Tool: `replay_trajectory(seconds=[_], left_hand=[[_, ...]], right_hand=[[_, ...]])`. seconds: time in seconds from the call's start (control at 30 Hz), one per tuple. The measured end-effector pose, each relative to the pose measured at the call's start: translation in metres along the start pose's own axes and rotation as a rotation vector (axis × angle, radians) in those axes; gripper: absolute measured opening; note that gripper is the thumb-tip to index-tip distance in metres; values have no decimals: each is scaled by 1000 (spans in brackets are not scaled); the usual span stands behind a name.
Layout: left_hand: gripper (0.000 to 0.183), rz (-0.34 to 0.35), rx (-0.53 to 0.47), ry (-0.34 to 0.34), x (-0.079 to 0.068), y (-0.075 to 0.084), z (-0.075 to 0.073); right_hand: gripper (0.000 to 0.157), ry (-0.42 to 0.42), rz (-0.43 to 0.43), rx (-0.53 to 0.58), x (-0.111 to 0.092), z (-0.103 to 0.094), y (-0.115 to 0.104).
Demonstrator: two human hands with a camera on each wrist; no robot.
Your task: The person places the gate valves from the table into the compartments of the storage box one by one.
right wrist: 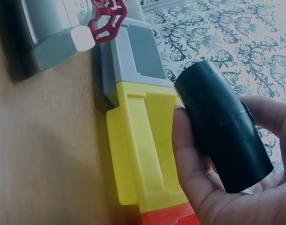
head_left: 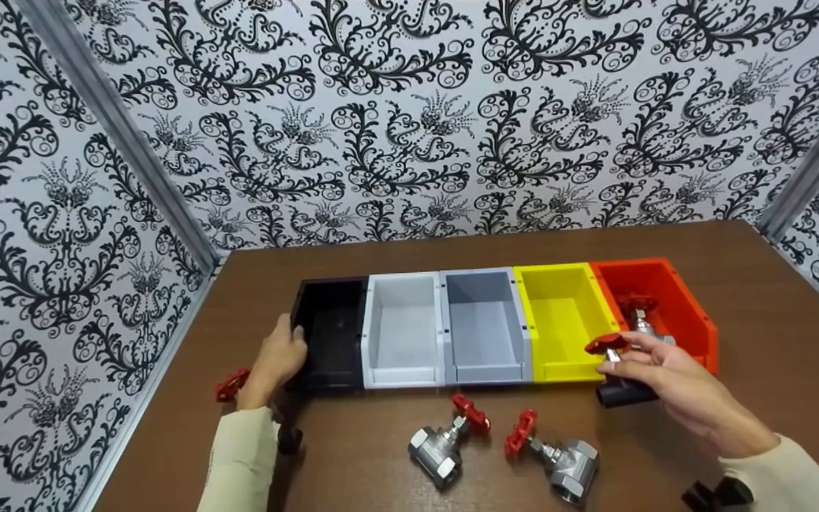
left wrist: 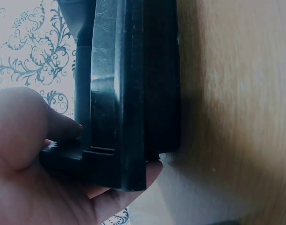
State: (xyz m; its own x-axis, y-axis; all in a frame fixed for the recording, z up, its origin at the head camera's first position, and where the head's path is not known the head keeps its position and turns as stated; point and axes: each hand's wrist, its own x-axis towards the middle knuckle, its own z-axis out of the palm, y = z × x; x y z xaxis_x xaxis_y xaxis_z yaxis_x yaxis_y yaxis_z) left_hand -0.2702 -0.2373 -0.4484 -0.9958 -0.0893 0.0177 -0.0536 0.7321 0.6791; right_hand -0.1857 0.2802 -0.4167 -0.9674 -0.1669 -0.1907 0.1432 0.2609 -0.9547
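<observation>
At the left end of the row, my left hand (head_left: 280, 355) grips the side wall of the black bin (head_left: 331, 334). In the left wrist view its thumb lies over the bin's rim (left wrist: 105, 93) and the fingers are on the outer side. My right hand (head_left: 690, 387) holds a black-bodied valve (right wrist: 222, 126) with a red handwheel (head_left: 607, 344), just in front of the yellow bin (head_left: 566, 372) and red bin (head_left: 694, 313). Inside the red bin lies a metal valve (head_left: 640, 320) with a red handwheel, partly hidden by the right hand.
Two steel valves (head_left: 438, 455) (head_left: 569, 469) with red handwheels lie on the brown table (head_left: 352, 455) before the row. A white bin (head_left: 404, 377) and a grey bin (head_left: 491, 373) stand mid-row. Another red handwheel (head_left: 230, 385) shows beside the left wrist. Patterned walls (head_left: 409, 142) enclose the table.
</observation>
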Motion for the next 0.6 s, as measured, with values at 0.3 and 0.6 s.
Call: replay_trajectory(seconds=[0.3, 0.6], left_hand=[[40, -1, 16, -18, 0, -1, -1], [44, -8, 25, -57, -1, 0, -4]], right_hand=[[81, 7, 54, -25, 9, 4, -9], [69, -17, 22, 66, 21, 6, -12]])
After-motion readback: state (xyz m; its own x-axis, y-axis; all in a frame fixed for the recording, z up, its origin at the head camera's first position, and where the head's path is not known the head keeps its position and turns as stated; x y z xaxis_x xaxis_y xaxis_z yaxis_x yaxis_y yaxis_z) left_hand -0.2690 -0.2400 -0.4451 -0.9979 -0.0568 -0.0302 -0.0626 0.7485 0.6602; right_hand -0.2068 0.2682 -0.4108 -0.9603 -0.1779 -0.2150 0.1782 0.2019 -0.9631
